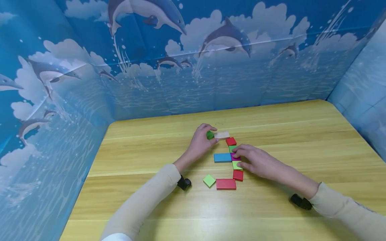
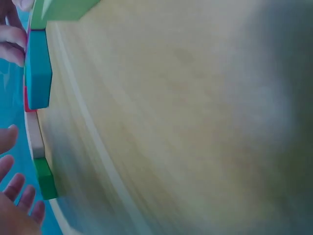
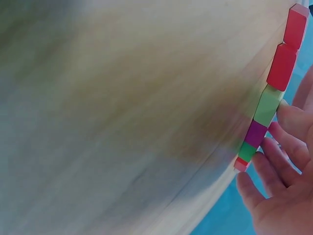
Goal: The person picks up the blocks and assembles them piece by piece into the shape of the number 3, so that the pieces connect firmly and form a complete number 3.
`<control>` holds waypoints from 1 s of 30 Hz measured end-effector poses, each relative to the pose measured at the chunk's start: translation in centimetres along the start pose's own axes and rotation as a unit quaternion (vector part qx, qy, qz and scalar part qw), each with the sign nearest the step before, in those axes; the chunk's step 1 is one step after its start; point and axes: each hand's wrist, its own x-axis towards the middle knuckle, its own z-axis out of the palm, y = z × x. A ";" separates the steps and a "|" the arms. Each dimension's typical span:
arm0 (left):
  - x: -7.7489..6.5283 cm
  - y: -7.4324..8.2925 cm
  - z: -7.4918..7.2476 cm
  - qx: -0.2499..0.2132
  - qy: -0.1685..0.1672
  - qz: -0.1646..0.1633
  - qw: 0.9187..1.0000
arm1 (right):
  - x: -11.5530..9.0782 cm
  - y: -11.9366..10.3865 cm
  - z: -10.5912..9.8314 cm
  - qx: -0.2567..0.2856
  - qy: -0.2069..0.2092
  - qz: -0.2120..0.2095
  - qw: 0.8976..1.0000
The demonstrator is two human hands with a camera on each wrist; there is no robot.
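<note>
Flat coloured blocks form a curved row on the table. My left hand point(image 1: 200, 140) is at the row's far end, its thumb and fingers spread around a green block point(image 1: 210, 135) beside a white block point(image 1: 222, 135). Fingers of my right hand point(image 1: 260, 163) rest on the right side of the row, at a purple block point(image 1: 236, 159) and a lime block point(image 1: 235, 165). A blue block point(image 1: 222, 157) juts leftward from the purple one. In the left wrist view, the left fingers point(image 2: 27, 198) look relaxed, not wrapped around the green block point(image 2: 45, 180).
Nearer me lie a small red block point(image 1: 238, 175), a longer red block point(image 1: 226, 184) and a lime block turned cornerwise point(image 1: 209, 180). Another red block point(image 1: 231, 141) adjoins the white one. A dolphin-print cloth point(image 1: 211, 80) hangs behind the wooden table point(image 1: 144, 144).
</note>
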 end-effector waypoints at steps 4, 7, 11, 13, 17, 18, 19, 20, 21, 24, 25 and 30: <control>1.0 -0.4 0.8 0.026 -0.011 -0.011 1.000 | -0.1 0.0 0.0 0.002 0.001 0.004 1.000; 1.5 -0.7 1.3 0.045 -0.023 -0.014 0.999 | -0.1 0.0 0.1 0.004 0.002 0.005 1.000; 1.8 -0.8 1.7 0.065 -0.031 -0.016 0.997 | -0.1 0.0 0.2 0.006 0.006 0.003 1.000; 1.9 -0.7 1.7 0.070 -0.033 -0.015 0.997 | -0.2 0.0 0.2 0.005 0.007 0.002 1.000; 1.9 -0.5 1.5 0.068 -0.035 -0.018 0.997 | -0.2 0.0 0.2 0.005 0.009 0.004 1.000; 1.9 -0.5 1.5 0.066 -0.033 -0.018 0.997 | -0.2 0.0 0.3 0.006 0.008 0.004 1.000; 1.9 -0.5 1.4 0.061 -0.031 -0.016 0.998 | -0.2 0.0 0.3 0.007 0.008 0.004 1.000; 1.8 -0.5 1.3 0.055 -0.028 -0.013 0.998 | -0.2 0.0 0.3 0.007 0.008 0.003 1.000; 1.7 -0.5 1.2 0.047 -0.024 -0.010 0.999 | -0.1 0.0 0.2 0.007 0.008 0.003 1.000; 1.6 -0.5 0.9 0.024 -0.006 0.011 1.000 | -0.2 0.0 0.1 0.006 0.008 0.003 1.000; 1.5 -0.4 0.8 0.015 0.000 0.016 1.000 | -0.1 0.0 0.1 0.006 0.007 0.004 1.000; 0.9 -0.3 0.1 -0.019 0.010 0.021 1.000 | -0.2 0.0 0.2 0.011 0.006 0.006 1.000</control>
